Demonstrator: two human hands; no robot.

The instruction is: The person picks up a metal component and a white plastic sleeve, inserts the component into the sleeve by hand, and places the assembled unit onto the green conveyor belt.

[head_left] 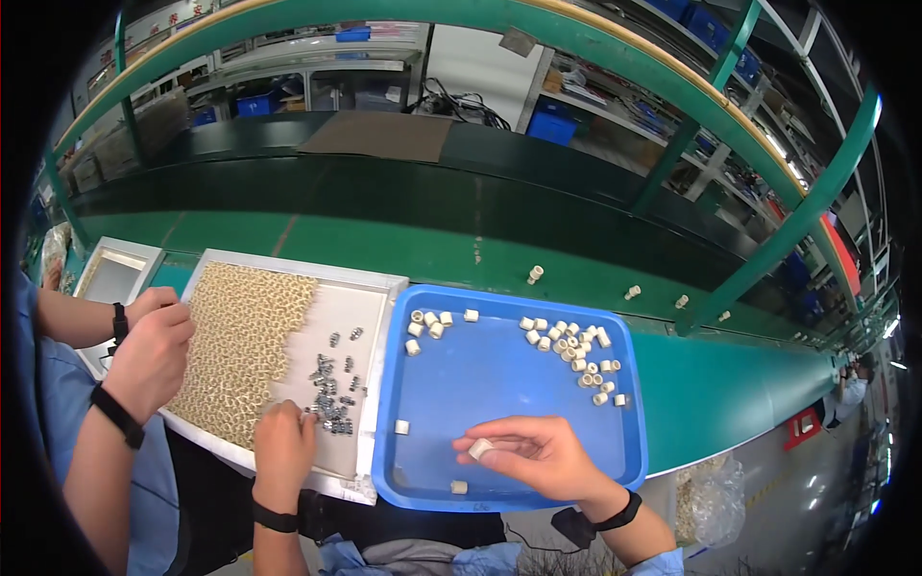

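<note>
With the right hand [549, 463], pinching a white cylinder [481, 448] over the blue tray [480, 374], lower centre; with the left hand [285, 444], beside dark metal parts [336, 423], cannot tell whether gripping; seemingly picking parts, next likely needing a steady pinch.

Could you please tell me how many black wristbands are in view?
4: one wristband on the left hand's wrist, one on the right hand's wrist, and two on the co-worker's wrists at far left. Others could be hidden.
</note>
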